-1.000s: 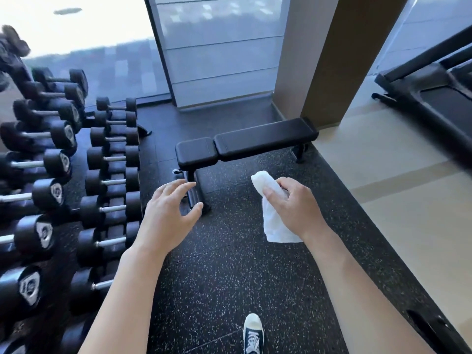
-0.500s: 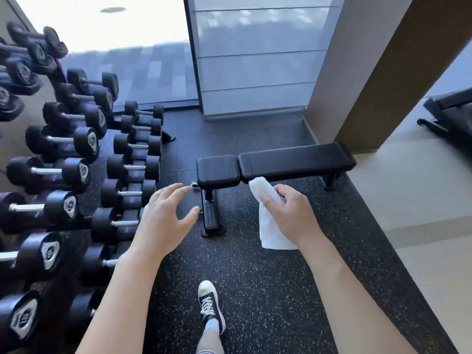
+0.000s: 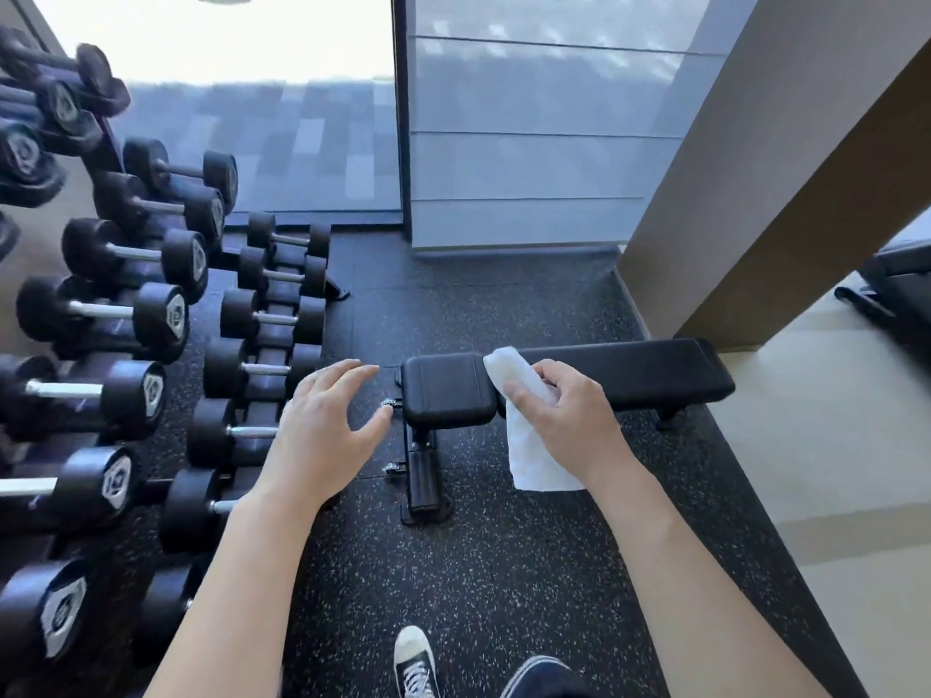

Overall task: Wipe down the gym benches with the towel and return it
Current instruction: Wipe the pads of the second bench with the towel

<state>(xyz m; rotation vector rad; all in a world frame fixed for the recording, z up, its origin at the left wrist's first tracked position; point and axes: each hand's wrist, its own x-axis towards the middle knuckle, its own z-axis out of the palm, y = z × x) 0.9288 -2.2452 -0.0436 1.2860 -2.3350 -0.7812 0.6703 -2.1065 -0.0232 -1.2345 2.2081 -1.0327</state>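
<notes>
Two bare hands reach out ahead of us over the speckled black floor (image 3: 504, 571). Our right hand (image 3: 569, 420) grips the white towel (image 3: 529, 445) — fingers and thumb curled round its upper part, one end poking up past the knuckles and the rest hanging loose below the palm. We hold it in the air in front of the black bench (image 3: 629, 370); in this view the towel overlaps the gap between the bench's small seat pad and its long pad, but we cannot tell whether it touches either. Our left hand (image 3: 327, 430) holds nothing: its fingers are spread and relaxed, palm down, hovering just left of the seat pad. The bench stands crosswise before us, its far end near a brown pillar (image 3: 781, 204). Along our left runs a rack of black dumbbells (image 3: 131, 319) in tiers. One dark sneaker (image 3: 415, 662) shows at the bottom edge — beside it a dark trouser leg.
</notes>
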